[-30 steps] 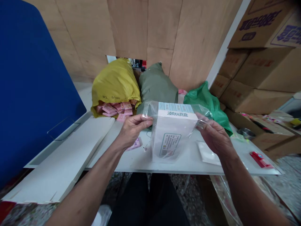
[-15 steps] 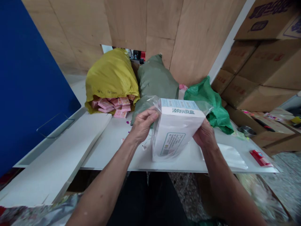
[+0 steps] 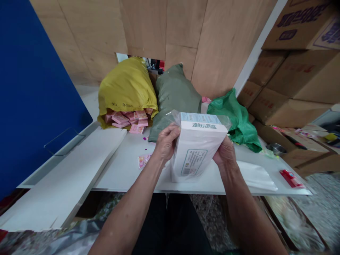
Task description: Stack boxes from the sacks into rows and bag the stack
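Note:
A white printed box [image 3: 198, 147] stands upright near the front edge of the white table, inside a clear plastic bag [image 3: 174, 117] whose loose mouth flares at both upper corners. My left hand [image 3: 169, 141] pinches the bag at the box's upper left edge, thumb on top. On the other side, my right hand [image 3: 225, 151] is closed round the bag and the box's right edge, its fingertips partly hidden behind the box. Small pink printed packets [image 3: 144, 161] lie on the table just left of my left forearm.
Behind stand a yellow sack [image 3: 127, 85] spilling pink packets, a grey-green sack [image 3: 177, 88] and a green bag [image 3: 236, 120]. Clear plastic bags [image 3: 256, 175] and a red object [image 3: 291, 178] lie on the right. White board [image 3: 66, 177] covers the left side; cartons [image 3: 289, 74] are stacked far right.
The box's top has turned slightly, and both hands keep hold of the bag. My right hand has shifted a little left. The pink packet by my left forearm shows more.

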`<control>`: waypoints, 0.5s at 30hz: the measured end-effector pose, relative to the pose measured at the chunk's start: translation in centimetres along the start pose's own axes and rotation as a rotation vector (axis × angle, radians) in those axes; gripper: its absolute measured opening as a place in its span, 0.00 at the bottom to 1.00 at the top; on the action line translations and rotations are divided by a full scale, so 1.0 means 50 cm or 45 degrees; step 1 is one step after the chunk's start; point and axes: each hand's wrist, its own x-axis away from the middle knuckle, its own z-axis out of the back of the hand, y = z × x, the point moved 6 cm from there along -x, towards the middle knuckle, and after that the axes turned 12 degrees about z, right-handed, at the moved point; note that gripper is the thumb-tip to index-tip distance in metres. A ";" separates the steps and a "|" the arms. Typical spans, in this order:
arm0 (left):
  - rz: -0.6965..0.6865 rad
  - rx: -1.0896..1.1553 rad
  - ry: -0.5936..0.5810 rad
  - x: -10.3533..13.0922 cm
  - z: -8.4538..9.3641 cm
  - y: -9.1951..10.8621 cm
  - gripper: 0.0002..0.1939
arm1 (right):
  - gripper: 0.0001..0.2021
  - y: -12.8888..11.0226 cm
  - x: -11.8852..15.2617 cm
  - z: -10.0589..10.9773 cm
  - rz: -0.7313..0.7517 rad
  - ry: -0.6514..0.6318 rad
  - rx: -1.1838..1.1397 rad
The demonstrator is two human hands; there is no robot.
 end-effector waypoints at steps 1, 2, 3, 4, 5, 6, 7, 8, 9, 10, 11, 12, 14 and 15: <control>-0.005 0.006 0.008 0.001 0.000 -0.001 0.24 | 0.24 0.002 0.001 0.000 0.002 0.004 -0.008; -0.007 0.010 0.015 0.003 0.000 -0.003 0.25 | 0.23 0.003 0.001 -0.001 0.005 0.001 -0.008; -0.007 0.013 0.023 0.004 0.000 -0.005 0.25 | 0.23 0.004 0.002 -0.002 0.008 -0.009 0.001; -0.006 0.015 0.031 0.006 0.001 -0.006 0.26 | 0.23 0.005 0.003 -0.004 0.010 -0.021 0.014; -0.004 0.016 0.039 0.007 0.001 -0.008 0.26 | 0.23 0.006 0.005 -0.005 0.009 -0.034 0.026; -0.002 0.019 0.047 0.008 0.002 -0.009 0.27 | 0.23 0.008 0.006 -0.007 0.004 -0.042 0.033; 0.000 0.023 0.057 0.009 0.004 -0.011 0.27 | 0.23 0.010 0.008 -0.008 -0.004 -0.042 0.034; 0.004 0.026 0.068 0.010 0.005 -0.012 0.27 | 0.24 0.013 0.010 -0.009 -0.017 -0.039 0.027; 0.008 0.026 0.081 0.011 0.007 -0.014 0.28 | 0.23 0.016 0.011 -0.009 -0.032 -0.035 0.019; 0.011 0.021 0.094 0.011 0.009 -0.016 0.28 | 0.23 0.019 0.013 -0.011 -0.048 -0.035 0.012; 0.013 0.012 0.106 0.011 0.010 -0.018 0.28 | 0.22 0.022 0.014 -0.012 -0.061 -0.039 0.009; 0.011 0.006 0.115 0.012 0.011 -0.020 0.28 | 0.20 0.025 0.015 -0.013 -0.071 -0.044 0.008; 0.001 0.005 0.117 0.013 0.009 -0.025 0.29 | 0.17 0.030 0.016 -0.015 -0.087 -0.052 0.007; 0.000 0.005 0.108 0.013 0.006 -0.028 0.31 | 0.17 0.033 0.016 -0.015 -0.092 -0.048 0.005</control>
